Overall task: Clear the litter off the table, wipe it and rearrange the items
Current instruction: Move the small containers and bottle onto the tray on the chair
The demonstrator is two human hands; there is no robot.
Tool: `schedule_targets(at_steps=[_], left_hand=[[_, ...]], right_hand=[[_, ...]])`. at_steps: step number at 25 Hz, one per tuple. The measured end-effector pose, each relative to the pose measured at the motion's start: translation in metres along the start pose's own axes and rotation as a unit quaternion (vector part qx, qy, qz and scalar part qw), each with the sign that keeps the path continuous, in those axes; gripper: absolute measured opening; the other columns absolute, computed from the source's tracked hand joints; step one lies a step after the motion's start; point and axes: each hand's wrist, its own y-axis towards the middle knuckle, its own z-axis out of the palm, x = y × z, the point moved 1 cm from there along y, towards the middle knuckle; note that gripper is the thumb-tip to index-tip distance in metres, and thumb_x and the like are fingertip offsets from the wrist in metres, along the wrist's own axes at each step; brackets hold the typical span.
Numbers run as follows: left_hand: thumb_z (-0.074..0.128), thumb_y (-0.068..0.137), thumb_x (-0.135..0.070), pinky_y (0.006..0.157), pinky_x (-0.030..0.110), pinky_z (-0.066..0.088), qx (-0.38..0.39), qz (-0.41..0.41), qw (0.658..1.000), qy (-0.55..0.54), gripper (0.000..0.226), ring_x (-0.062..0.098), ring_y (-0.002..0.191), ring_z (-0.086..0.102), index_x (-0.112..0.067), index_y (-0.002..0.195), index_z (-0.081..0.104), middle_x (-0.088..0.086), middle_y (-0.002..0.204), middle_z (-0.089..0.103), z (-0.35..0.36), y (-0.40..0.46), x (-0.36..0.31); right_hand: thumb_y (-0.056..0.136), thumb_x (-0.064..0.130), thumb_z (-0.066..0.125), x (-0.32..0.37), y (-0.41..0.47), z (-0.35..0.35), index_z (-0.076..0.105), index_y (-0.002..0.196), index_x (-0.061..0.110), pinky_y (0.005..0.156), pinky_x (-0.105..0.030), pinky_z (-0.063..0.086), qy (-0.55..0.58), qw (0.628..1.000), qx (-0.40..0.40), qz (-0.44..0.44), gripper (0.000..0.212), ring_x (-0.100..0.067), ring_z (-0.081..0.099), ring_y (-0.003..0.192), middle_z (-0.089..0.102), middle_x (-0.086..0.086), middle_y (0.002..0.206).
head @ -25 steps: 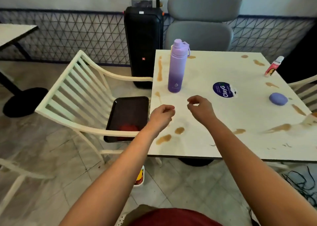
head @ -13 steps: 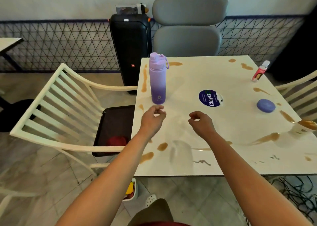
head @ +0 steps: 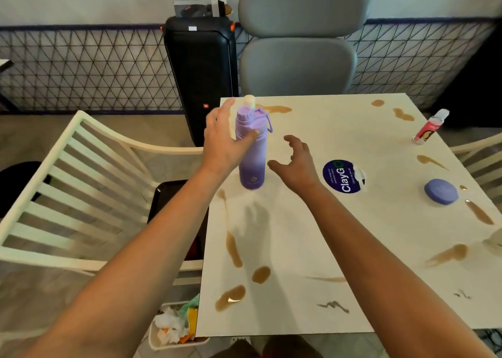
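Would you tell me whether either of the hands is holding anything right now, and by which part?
Left hand is closing on the purple bottle just below its cap; a firm hold cannot be told. Right hand holds nothing.

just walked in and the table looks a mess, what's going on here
A person is reaching for the tall purple water bottle on the white table. The left hand is open against its side, thumb touching, not yet closed. The right hand hovers open beside it. Brown spills remain unwiped.

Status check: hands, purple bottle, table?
Left hand open, thumb on purple bottle, not closed. Right hand open beside it. Bottle upright. Table unwiped, brown spills.
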Motion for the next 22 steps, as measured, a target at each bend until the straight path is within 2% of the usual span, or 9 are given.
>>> schedule_targets(at_steps=[2, 7, 8, 11, 14, 18, 22], left_hand=[[0.075, 0.071, -0.042, 0.102, 0.023, 0.027, 0.032, -0.001, 0.999, 0.011, 0.085, 0.02, 0.132, 0.033, -0.022, 0.142, 0.033, 0.007, 0.144, 0.033, 0.005, 0.01, -0.007], [0.073, 0.078, -0.028, 0.096, 0.02, 0.034, 0.12, -0.047, 0.991, 0.048, 0.079, 0.019, 0.131, 0.038, -0.022, 0.144, 0.03, 0.003, 0.145, 0.035, 0.019, 0.028, -0.015], [0.073, 0.078, -0.026, 0.095, 0.02, 0.036, 0.127, -0.056, 0.989, 0.049, 0.078, 0.019, 0.13, 0.039, -0.021, 0.143, 0.03, 0.003, 0.145, 0.036, 0.022, 0.029, -0.016], [0.075, 0.076, -0.017, 0.096, 0.021, 0.038, 0.099, -0.048, 0.992, 0.063, 0.074, 0.02, 0.128, 0.04, -0.02, 0.139, 0.037, 0.005, 0.141, 0.037, 0.029, 0.03, -0.013], [0.078, 0.07, -0.013, 0.092, 0.02, 0.042, 0.079, -0.059, 0.993, 0.063, 0.072, 0.022, 0.123, 0.044, -0.022, 0.131, 0.042, 0.007, 0.134, 0.037, 0.032, 0.037, -0.004], [0.084, 0.062, -0.013, 0.086, 0.023, 0.048, 0.087, -0.073, 0.993, 0.015, 0.081, 0.02, 0.114, 0.051, -0.022, 0.129, 0.039, 0.006, 0.127, 0.05, 0.034, 0.044, 0.003], [0.085, 0.062, -0.02, 0.092, 0.032, 0.052, 0.069, -0.055, 0.995, 0.035, 0.082, 0.021, 0.112, 0.053, -0.024, 0.13, 0.039, 0.005, 0.125, 0.053, 0.032, 0.044, 0.01]], right_hand=[[0.077, 0.019, 0.071, 0.012, 0.016, 0.003, 0.03, 0.141, 0.015, 0.094, -0.022, 0.034, -0.012, 0.999, 0.008, -0.042, 0.075, -0.021, 0.04, 0.127, 0.031, -0.005, 0.143], [0.074, 0.028, 0.076, 0.023, 0.061, 0.017, 0.02, 0.145, 0.018, 0.108, -0.039, 0.037, -0.022, 0.993, 0.091, -0.073, 0.091, -0.025, 0.034, 0.134, 0.027, -0.005, 0.15], [0.073, 0.028, 0.077, 0.023, 0.067, 0.02, 0.02, 0.144, 0.019, 0.107, -0.039, 0.039, -0.002, 0.992, 0.105, -0.072, 0.093, -0.025, 0.036, 0.134, 0.029, -0.005, 0.15], [0.071, 0.024, 0.079, 0.018, 0.077, 0.026, 0.019, 0.143, 0.016, 0.096, -0.029, 0.043, 0.043, 0.988, 0.134, -0.061, 0.094, -0.024, 0.046, 0.125, 0.04, -0.006, 0.143], [0.071, 0.018, 0.079, 0.011, 0.082, 0.031, 0.016, 0.142, 0.015, 0.091, -0.025, 0.043, 0.067, 0.983, 0.158, -0.072, 0.095, -0.023, 0.049, 0.122, 0.043, -0.006, 0.139], [0.071, 0.02, 0.079, 0.008, 0.083, 0.038, 0.02, 0.141, 0.018, 0.086, -0.022, 0.045, 0.082, 0.984, 0.137, -0.077, 0.091, -0.022, 0.05, 0.12, 0.045, -0.004, 0.138], [0.07, 0.023, 0.08, 0.012, 0.079, 0.04, 0.022, 0.142, 0.019, 0.086, -0.022, 0.045, 0.076, 0.987, 0.111, -0.085, 0.092, -0.022, 0.053, 0.117, 0.048, -0.003, 0.136]])
